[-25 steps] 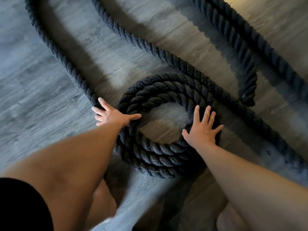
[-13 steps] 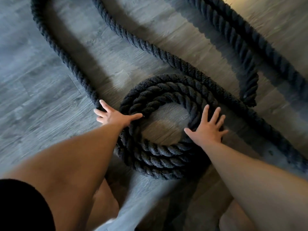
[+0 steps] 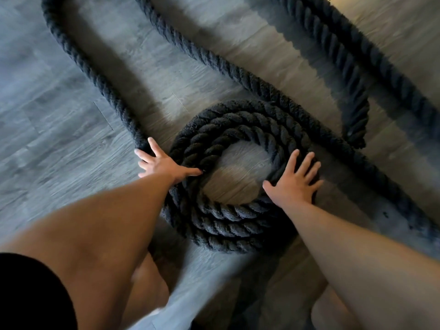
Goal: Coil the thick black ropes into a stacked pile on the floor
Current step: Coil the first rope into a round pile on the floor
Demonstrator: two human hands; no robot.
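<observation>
Ropes' coil (image 3: 223, 217) barely changes; left hand (image 3: 164, 165) and right hand (image 3: 295, 184), both splayed flat, keep pressing its sides, so coiling pauses.

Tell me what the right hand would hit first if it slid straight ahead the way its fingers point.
The right hand lies flat on the coil. Straight ahead, up and right, it would likely meet the loose rope running diagonally just past the coil's outer turn.

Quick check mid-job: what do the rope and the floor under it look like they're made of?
Rope: thick twisted strands, matte black with a fuzzy nap, so probably a synthetic or cotton fibre; which one can't be told. Floor: grey planks with printed-looking wood grain, visible seams and a soft sheen, likely vinyl or laminate rather than raw wood.
</observation>
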